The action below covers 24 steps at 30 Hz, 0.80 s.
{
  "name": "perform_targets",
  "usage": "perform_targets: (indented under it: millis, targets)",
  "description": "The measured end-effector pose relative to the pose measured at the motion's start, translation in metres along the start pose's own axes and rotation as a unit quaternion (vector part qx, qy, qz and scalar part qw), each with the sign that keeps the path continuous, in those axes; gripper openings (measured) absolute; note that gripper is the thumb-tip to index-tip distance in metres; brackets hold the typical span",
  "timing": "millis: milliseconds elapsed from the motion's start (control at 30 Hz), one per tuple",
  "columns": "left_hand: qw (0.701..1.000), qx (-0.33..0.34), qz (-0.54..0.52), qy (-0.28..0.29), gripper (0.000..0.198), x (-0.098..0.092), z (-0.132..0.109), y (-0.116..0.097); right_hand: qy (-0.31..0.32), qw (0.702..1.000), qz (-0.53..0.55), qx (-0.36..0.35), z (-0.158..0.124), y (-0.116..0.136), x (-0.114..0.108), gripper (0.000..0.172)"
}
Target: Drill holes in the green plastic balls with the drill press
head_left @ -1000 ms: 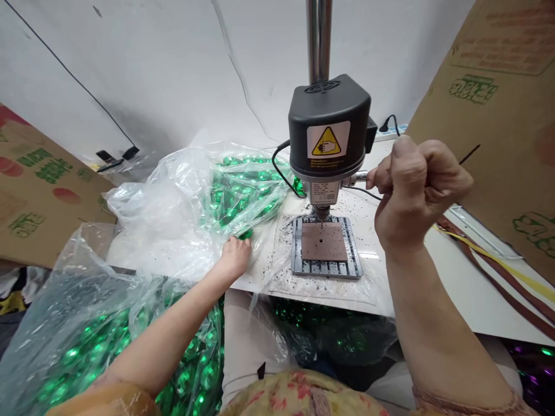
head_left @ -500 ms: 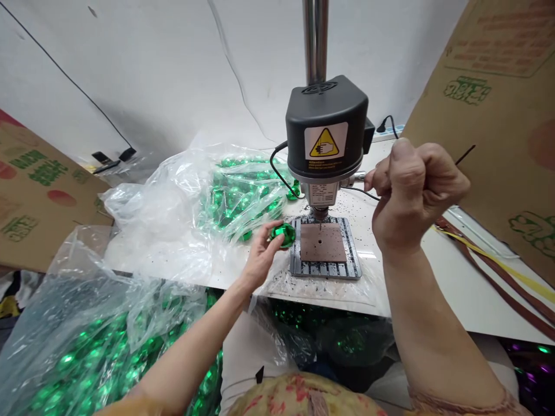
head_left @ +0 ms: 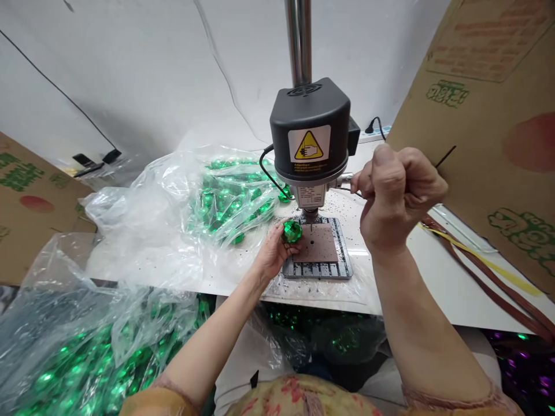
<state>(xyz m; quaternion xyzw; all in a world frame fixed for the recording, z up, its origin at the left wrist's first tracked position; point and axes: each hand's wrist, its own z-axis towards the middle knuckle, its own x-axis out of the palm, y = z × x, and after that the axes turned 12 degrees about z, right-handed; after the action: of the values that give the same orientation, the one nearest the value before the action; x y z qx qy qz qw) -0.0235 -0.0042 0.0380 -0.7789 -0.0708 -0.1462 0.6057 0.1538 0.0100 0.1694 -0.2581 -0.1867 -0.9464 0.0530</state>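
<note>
My left hand (head_left: 277,248) holds a shiny green faceted ball (head_left: 292,231) over the left part of the drill press base (head_left: 346,254). A brown board (head_left: 323,248) with a dark hole lies on that base, below the drill bit (head_left: 311,226). The ball is just left of the bit and apart from it. My right hand (head_left: 396,190) is closed in a fist at the right of the black drill press (head_left: 310,130), on its feed handle; the fingers hide most of the handle.
A clear plastic bag of green balls (head_left: 234,199) lies on the white table (head_left: 243,277), left of the press. Another bag of green balls (head_left: 87,358) is below the table edge. Cardboard boxes (head_left: 489,133) stand at both sides. Dark shavings surround the base.
My left hand has brought the green ball rightward over the base's edge, closer to the bit, and turned it. My right hand stays closed at the handle. The view has shifted slightly.
</note>
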Motion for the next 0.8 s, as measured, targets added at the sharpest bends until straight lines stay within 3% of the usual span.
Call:
perform_targets:
  millis: [233,433,633,800]
  targets:
    - [0.999,0.019,0.025,-0.003,0.059,-0.004,-0.002,-0.003,0.003,1.0,-0.01,0.001,0.001,-0.001,-0.001,0.048]
    - [0.994,0.059,0.067,-0.068,0.053,-0.007,0.001,-0.001,0.011,0.999,-0.025,-0.02,0.0,-0.002,-0.002,0.047]
    - [0.97,0.145,0.186,-0.057,0.05,-0.005,0.011,0.005,0.011,0.999,-0.04,-0.02,-0.001,-0.003,-0.002,0.048]
    - [0.955,0.168,0.239,-0.056,0.051,-0.009,0.022,0.017,0.013,0.998,-0.059,-0.018,-0.001,-0.003,-0.003,0.05]
